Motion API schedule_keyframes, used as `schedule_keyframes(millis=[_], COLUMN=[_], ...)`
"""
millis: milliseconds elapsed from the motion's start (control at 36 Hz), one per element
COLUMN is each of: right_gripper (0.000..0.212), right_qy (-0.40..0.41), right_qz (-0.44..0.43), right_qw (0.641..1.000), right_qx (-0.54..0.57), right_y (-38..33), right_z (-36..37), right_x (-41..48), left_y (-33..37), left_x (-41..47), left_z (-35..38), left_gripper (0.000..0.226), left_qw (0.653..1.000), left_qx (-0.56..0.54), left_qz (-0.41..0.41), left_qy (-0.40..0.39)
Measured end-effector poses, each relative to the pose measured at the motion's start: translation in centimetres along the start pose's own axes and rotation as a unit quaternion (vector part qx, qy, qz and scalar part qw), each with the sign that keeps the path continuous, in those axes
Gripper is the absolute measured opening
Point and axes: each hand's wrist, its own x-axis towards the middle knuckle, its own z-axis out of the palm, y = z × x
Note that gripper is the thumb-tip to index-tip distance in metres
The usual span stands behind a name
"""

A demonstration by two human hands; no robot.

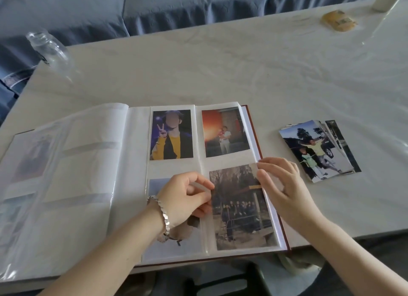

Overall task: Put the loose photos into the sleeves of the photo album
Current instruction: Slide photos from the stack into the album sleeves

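The album (123, 163) lies open on the white table (220, 70). Its right page has four pockets. The two top ones each hold a photo, and the bottom left one holds a photo too, partly hidden under the left hand (185, 198).

The step in hand is slipping the old group photo (240, 209) into the sleeve (273, 225) at the bottom right. The photo looks almost all the way in, but it sits a little crooked. The right hand (280, 185) has its fingers mostly long and loose, and its thumb and first finger pinch the top right corner of the photo. The left hand has its fingers curled and pinches at the left edge of the sleeve. I cannot tell if it has only the plastic or the photo as well. There is a silver bracelet (163, 216) on that wrist.

The pile of loose photos (318, 150) waits on the table just to the right of the album, so there is more to do.

I think the next move is a small one: nudge the corner down and straighten the photo so it sits flat. It needs soft fingers, because a hard push could bend the corner.
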Motion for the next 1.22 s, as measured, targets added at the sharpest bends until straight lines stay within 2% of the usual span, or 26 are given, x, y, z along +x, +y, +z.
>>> schedule_keyframes(millis=[56,139,194,222,278,306,361,389,417,472,556,611,667,722,750,806,889,1000,1083,1222], right_gripper=[0.026,0.053,0.05,0.045,0.04,0.039,0.042,0.042,0.04,0.035,0.033,0.031,0.03,0.032,0.035,0.042,0.058,0.076,0.07,0.043], right_qy=[-0.029,-0.098,-0.144,-0.17,-0.228,-0.251,-0.278,-0.288,-0.291,-0.268,-0.205,-0.16,-0.117,-0.099,-0.097,-0.082,-0.05,-0.037,-0.031,-0.014], right_qz=[0.02,0.044,0.03,0.012,-0.014,-0.026,-0.06,-0.072,-0.077,-0.083,-0.089,-0.086,-0.073,-0.055,-0.042,-0.011,0.046,0.112,0.108,0.056], right_qw=[0.998,0.982,0.969,0.964,0.957,0.956,0.954,0.953,0.953,0.96,0.973,0.979,0.984,0.983,0.98,0.972,0.955,0.926,0.917,0.898], right_qx=[0.057,0.157,0.2,0.206,0.177,0.149,0.091,0.066,0.043,-0.001,-0.063,-0.093,-0.115,-0.147,-0.17,-0.221,-0.29,-0.359,-0.382,-0.436], right_y=[-1.3,-3.0,-4.2,-4.7,-5.8,-6.3,-6.8,-6.9,-6.9,-6.5,-5.4,-4.4,-3.4,-2.5,-2.0,-1.2,-0.1,1.2,2.2,2.3], right_z=[-0.1,-0.1,0.2,0.5,1.4,1.9,2.8,3.1,3.3,3.3,2.3,1.1,-0.4,-1.9,-2.6,-4.0,-5.7,-6.6,-6.5,-6.1], right_x=[0.3,0.5,0.3,0.2,0.1,0.0,-0.1,-0.1,0.0,0.1,0.2,0.4,0.7,1.0,1.1,1.2,1.7,2.6,2.9,2.6], left_y=[0.2,0.7,1.4,1.9,2.8,3.0,3.1,2.7,2.2,1.2,-0.2,-0.8,-1.1,-1.3,-1.4,-1.3,-1.4,-1.2,-0.6,0.1], left_x=[-0.3,-0.4,-0.2,-0.1,0.2,0.5,0.9,1.1,1.3,1.6,1.6,1.5,1.7,2.2,2.2,2.2,2.4,2.7,2.8,3.2], left_z=[-0.2,-1.1,-2.1,-2.6,-3.4,-3.8,-4.6,-5.0,-5.3,-5.6,-5.0,-4.4,-3.9,-3.4,-3.0,-2.3,-2.1,-1.2,-1.0,-0.7], left_gripper=[0.013,0.011,0.007,0.007,0.028,0.042,0.049,0.051,0.063,0.083,0.087,0.085,0.088,0.079,0.069,0.056,0.049,0.051,0.061,0.049], left_qw=[0.999,0.981,0.973,0.98,0.988,0.985,0.982,0.982,0.98,0.969,0.932,0.895,0.871,0.87,0.87,0.86,0.865,0.876,0.877,0.861], left_qx=[0.033,0.156,0.142,0.083,-0.079,-0.125,-0.11,-0.064,-0.009,0.1,0.286,0.396,0.454,0.465,0.464,0.474,0.453,0.44,0.445,0.474], left_qz=[0.001,0.061,0.104,0.101,0.057,0.035,0.045,0.05,0.052,0.064,0.059,0.112,0.16,0.157,0.157,0.163,0.168,0.132,0.108,0.109], left_qy=[0.013,0.1,0.152,0.153,0.12,0.113,0.145,0.172,0.193,0.214,0.214,0.174,0.103,0.051,0.053,0.093,0.134,0.149,0.148,0.149])
